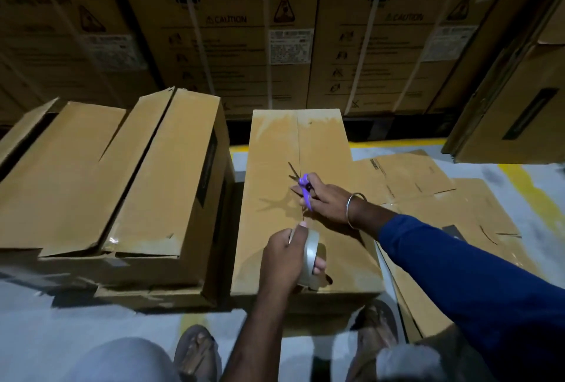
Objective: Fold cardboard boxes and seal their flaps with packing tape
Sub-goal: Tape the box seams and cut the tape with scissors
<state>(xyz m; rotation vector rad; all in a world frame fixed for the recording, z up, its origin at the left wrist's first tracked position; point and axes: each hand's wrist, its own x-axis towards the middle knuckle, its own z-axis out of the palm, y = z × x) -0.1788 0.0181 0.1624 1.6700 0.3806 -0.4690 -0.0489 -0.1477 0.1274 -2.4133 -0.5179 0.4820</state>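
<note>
A closed cardboard box (275,152) stands on the floor in front of me, its two top flaps meeting along a centre seam. My left hand (282,256) grips a roll of clear packing tape (312,256) at the near end of that seam, thumb on the roll's top. My right hand (327,201) holds purple-handled scissors (301,183) over the seam, blades apart and pointing away from me. A metal bangle circles the right wrist.
A longer box (146,173) with loose flaps lies to the left, touching the first. Flattened cardboard (428,192) covers the floor at right. Tall strapped cartons (244,45) wall off the back. My sandalled feet (195,351) stand at the box's near edge.
</note>
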